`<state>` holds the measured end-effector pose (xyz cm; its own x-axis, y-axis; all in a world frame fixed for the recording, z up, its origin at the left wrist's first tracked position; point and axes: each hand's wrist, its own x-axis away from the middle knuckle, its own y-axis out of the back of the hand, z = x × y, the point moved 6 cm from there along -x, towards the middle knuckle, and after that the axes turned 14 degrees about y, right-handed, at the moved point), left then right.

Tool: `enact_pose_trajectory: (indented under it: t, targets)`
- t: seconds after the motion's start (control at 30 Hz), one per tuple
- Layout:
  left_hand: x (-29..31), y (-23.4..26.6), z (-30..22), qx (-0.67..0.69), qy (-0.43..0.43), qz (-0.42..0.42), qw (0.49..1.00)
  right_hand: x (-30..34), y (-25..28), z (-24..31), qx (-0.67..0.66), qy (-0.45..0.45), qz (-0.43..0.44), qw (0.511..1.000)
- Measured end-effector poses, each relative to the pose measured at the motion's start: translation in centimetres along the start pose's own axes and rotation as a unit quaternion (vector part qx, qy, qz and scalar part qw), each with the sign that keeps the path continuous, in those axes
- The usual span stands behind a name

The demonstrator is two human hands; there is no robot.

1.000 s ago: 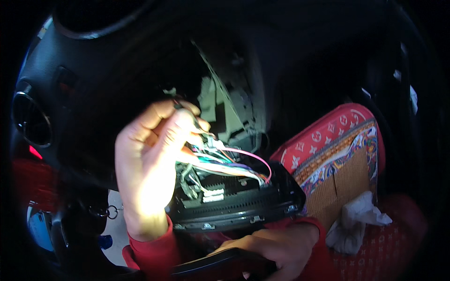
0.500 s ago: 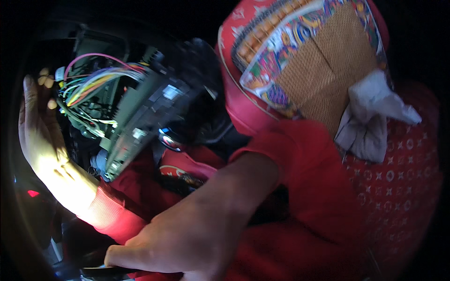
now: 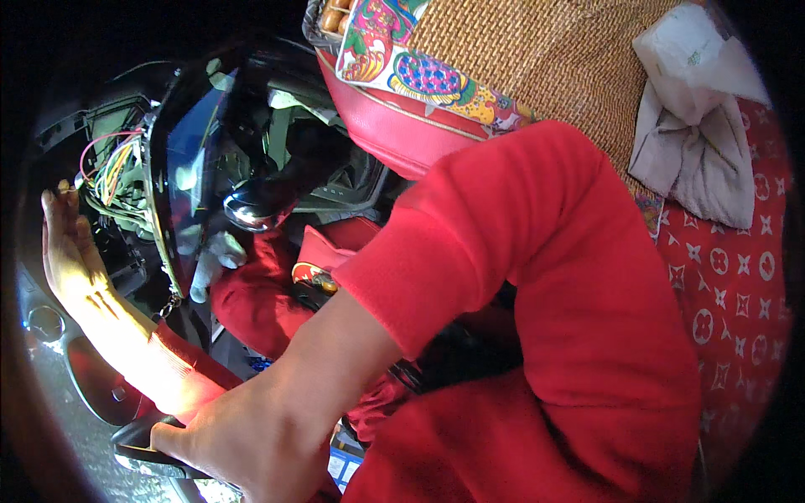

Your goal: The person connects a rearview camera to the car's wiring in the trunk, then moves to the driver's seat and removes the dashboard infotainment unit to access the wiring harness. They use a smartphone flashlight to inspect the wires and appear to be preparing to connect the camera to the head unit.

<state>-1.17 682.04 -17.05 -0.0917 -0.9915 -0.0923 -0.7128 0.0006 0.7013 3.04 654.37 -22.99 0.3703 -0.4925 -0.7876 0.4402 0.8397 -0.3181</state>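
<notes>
My left hand point(image 3: 74, 247), brightly lit, is raised at the left with its fingers stretched out. It is beside a bundle of coloured wires point(image 3: 117, 172) in a dark opening. Just right of the wires stands a glossy dark panel point(image 3: 191, 180), tilted on edge. My right arm point(image 3: 327, 348) crosses in front of my left forearm. At the lower left, my right hand point(image 3: 243, 440) is closed on a dark piece with a shiny edge point(image 3: 141, 444); its kind is unclear. Most of the right fingers are hidden behind the back of the hand.
A red seat point(image 3: 394, 121) bears a woven mat point(image 3: 537, 50) with a patterned border. A white packet point(image 3: 683, 50) and a grey cloth point(image 3: 696, 172) lie on it. A shiny rounded knob point(image 3: 247, 205) and a grey glove-like thing point(image 3: 216, 261) are near the panel.
The view has shifted and brightened. The panel now stands more upright in the picture and shows its glossy face. My left hand stays stretched out by the wires; my right stays at the dark piece.
</notes>
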Motion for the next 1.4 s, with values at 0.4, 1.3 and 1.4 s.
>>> enact_pose_trajectory:
  t: [0.4, 1.3, 1.4]
  targets:
    - [2.6, -0.5, -2.6, -0.088, 0.012, 0.061, 0.994, -1.0, 1.7, 1.5, -0.073, 0.02, -0.084, 0.994]
    - [2.2, 1.1, 2.7, 0.048, 0.092, 0.051, 0.993, -1.5, 8.3, -1.8, -0.057, 0.07, -0.148, 0.985]
    - [2.1, 1.4, 3.1, 0.056, 0.085, 0.052, 0.993, -1.5, 8.6, -2.0, -0.064, 0.058, -0.142, 0.986]
